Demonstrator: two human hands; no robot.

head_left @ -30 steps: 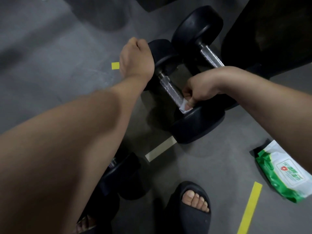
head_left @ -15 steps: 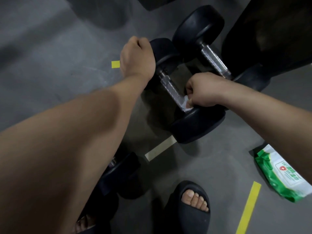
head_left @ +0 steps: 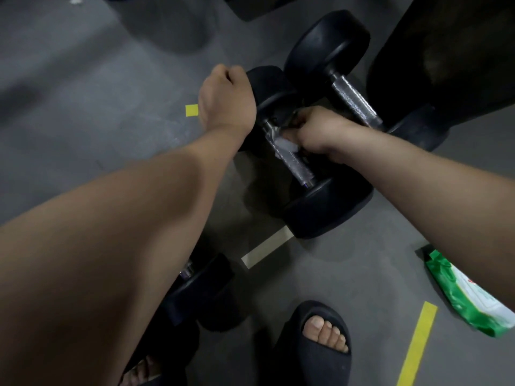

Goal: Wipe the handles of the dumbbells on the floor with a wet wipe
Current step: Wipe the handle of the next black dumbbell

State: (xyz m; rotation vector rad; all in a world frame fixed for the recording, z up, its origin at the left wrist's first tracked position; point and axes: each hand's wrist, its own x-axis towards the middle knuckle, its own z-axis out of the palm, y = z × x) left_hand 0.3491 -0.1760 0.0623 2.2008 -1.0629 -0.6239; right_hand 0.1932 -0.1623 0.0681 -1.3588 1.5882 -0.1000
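Wet wipe (head_left: 287, 146) worked along the dumbbell (head_left: 328, 207) handle (head_left: 298, 165)
Left hand (head_left: 225, 98) clasped the far head; right hand (head_left: 315, 132) pinched the wipe. Wrapping fully and stroking end to end would have cleaned best.

The place looks like a gym's free-weights area. Black rubber-headed dumbbells (head_left: 328, 207) with knurled metal handles (head_left: 354, 103) lie on a grey, scuffed floor (head_left: 83, 79) marked here and there with yellow tape strips (head_left: 416, 344). A large dark piece of equipment (head_left: 446, 51) stands at the upper right, too dim to identify.
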